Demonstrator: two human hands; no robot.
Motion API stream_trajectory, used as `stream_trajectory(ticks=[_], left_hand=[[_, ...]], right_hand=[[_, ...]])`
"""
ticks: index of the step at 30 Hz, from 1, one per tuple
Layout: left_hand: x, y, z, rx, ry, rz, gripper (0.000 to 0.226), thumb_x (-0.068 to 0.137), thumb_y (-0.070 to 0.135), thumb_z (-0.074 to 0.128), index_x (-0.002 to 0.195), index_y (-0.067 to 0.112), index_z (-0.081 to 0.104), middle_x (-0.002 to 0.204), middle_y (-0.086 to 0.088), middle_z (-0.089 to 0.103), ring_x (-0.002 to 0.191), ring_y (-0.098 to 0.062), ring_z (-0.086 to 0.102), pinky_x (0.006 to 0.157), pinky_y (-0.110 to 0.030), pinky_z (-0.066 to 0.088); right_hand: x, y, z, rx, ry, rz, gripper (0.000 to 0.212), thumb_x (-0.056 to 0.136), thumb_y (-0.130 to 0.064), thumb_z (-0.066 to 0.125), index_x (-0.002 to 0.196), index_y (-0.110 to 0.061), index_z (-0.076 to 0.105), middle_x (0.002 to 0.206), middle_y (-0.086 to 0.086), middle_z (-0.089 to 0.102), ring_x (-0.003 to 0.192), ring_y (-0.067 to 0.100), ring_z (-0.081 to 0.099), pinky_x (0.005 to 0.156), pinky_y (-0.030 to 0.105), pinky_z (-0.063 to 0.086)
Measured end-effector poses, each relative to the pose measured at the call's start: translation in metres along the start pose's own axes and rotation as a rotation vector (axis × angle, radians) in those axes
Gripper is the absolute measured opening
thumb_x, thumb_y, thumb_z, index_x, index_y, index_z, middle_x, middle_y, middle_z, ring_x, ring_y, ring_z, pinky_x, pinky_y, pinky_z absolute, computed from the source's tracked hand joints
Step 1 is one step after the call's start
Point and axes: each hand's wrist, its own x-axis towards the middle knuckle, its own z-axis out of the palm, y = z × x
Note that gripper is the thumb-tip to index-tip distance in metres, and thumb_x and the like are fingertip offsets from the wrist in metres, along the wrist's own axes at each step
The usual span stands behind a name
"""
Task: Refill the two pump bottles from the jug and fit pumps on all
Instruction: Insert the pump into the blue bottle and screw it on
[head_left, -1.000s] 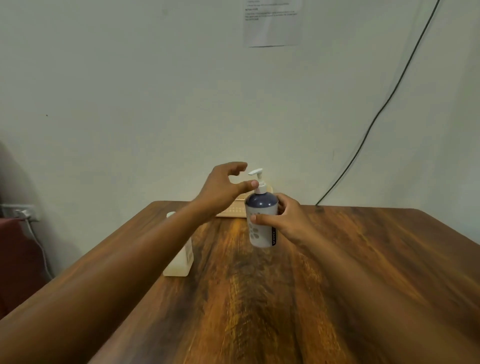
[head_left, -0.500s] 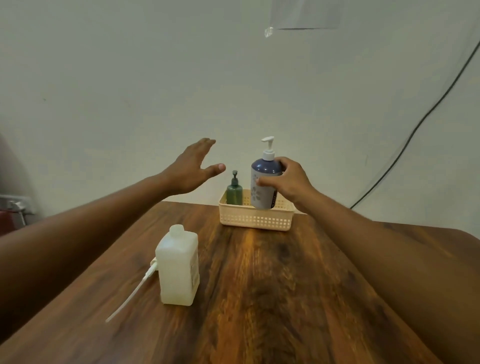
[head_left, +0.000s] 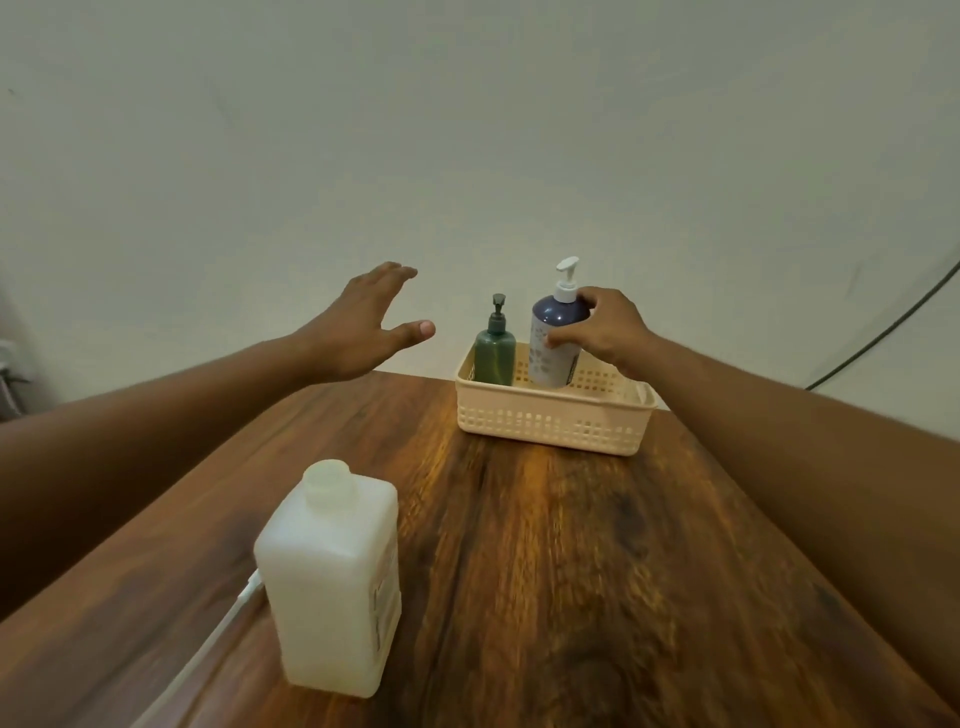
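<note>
A blue-and-white pump bottle (head_left: 551, 343) with a white pump stands in the cream basket (head_left: 550, 421) at the table's far end. My right hand (head_left: 605, 327) grips its shoulder. Next to it on the left stands a small green pump bottle (head_left: 494, 353) with a dark pump. My left hand (head_left: 363, 322) hovers with spread fingers left of the basket, holding nothing. The white square jug (head_left: 332, 582) stands uncapped near the front left. A white pump tube (head_left: 208, 649) lies on the table beside the jug, its head hidden behind the jug.
The wooden table (head_left: 597, 571) runs up to a pale wall. A black cable (head_left: 883, 332) hangs down the wall at the right. The table's left edge slants close to the jug.
The blue bottle went from the table's middle into the basket, carried by my right hand. My left hand let go of the pump and moved off to the left, fingers spread.
</note>
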Motion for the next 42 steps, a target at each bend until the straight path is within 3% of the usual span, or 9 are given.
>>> stream_trajectory(ticks=[10,22,27,32,36,40,42], left_hand=[[0.005,-0.036,0.041,-0.045,-0.023,-0.035,0.074,0.100,0.056,0.052,0.162,0.023,0.027,0.171,-0.003,0.023,0.156,-0.028,0.023,0.124,-0.055,0.028],[-0.010,-0.052,0.048,-0.096,-0.073,-0.097,0.082,0.095,0.067,0.053,0.161,0.028,0.025,0.171,0.000,0.021,0.156,-0.026,0.022,0.121,-0.055,0.031],[-0.031,-0.049,0.038,-0.107,-0.085,-0.126,0.089,0.089,0.074,0.048,0.162,0.030,0.022,0.172,-0.001,0.021,0.157,-0.026,0.021,0.121,-0.053,0.028],[-0.065,-0.040,0.017,-0.108,-0.110,-0.102,0.074,0.095,0.063,0.054,0.160,0.037,0.027,0.167,-0.002,0.030,0.154,-0.028,0.028,0.121,-0.052,0.029],[-0.096,-0.032,-0.003,-0.120,-0.153,-0.115,0.068,0.097,0.056,0.058,0.158,0.038,0.032,0.163,-0.005,0.037,0.150,-0.027,0.035,0.118,-0.047,0.031],[-0.126,-0.024,-0.014,-0.110,-0.191,-0.152,0.067,0.098,0.056,0.058,0.158,0.037,0.034,0.164,-0.004,0.037,0.148,-0.030,0.038,0.116,-0.050,0.035],[-0.142,-0.024,-0.016,-0.091,-0.203,-0.132,0.062,0.100,0.052,0.059,0.156,0.038,0.036,0.165,0.000,0.035,0.148,-0.028,0.039,0.117,-0.047,0.037]], right_hand=[[0.033,0.036,0.042,-0.100,-0.055,0.038,0.064,0.069,-0.014,0.090,0.127,-0.013,0.064,0.119,0.005,0.065,0.104,0.026,0.061,0.087,0.037,0.053],[0.034,0.045,0.052,-0.143,-0.109,0.083,0.065,0.076,-0.011,0.086,0.134,-0.010,0.056,0.131,0.012,0.063,0.107,0.027,0.060,0.086,0.034,0.050],[0.022,0.035,0.037,-0.251,-0.079,0.117,0.087,0.073,-0.032,0.089,0.142,-0.007,0.042,0.140,0.016,0.050,0.114,0.030,0.054,0.081,0.035,0.043],[-0.016,0.012,0.019,-0.265,-0.069,0.042,0.106,0.073,-0.048,0.085,0.156,-0.014,0.028,0.159,0.011,0.034,0.140,0.031,0.041,0.106,0.042,0.040],[-0.066,-0.021,0.015,-0.131,-0.140,-0.031,0.109,0.069,-0.057,0.085,0.156,-0.021,0.030,0.155,0.006,0.042,0.135,0.026,0.046,0.095,0.033,0.041],[-0.124,-0.057,0.020,-0.009,-0.239,-0.058,0.110,0.063,-0.068,0.081,0.153,-0.026,0.034,0.150,0.003,0.046,0.133,0.023,0.047,0.104,0.039,0.044],[-0.153,-0.073,0.025,0.021,-0.293,-0.066,0.115,0.058,-0.074,0.078,0.154,-0.027,0.034,0.147,-0.002,0.047,0.131,0.020,0.048,0.100,0.037,0.045]])
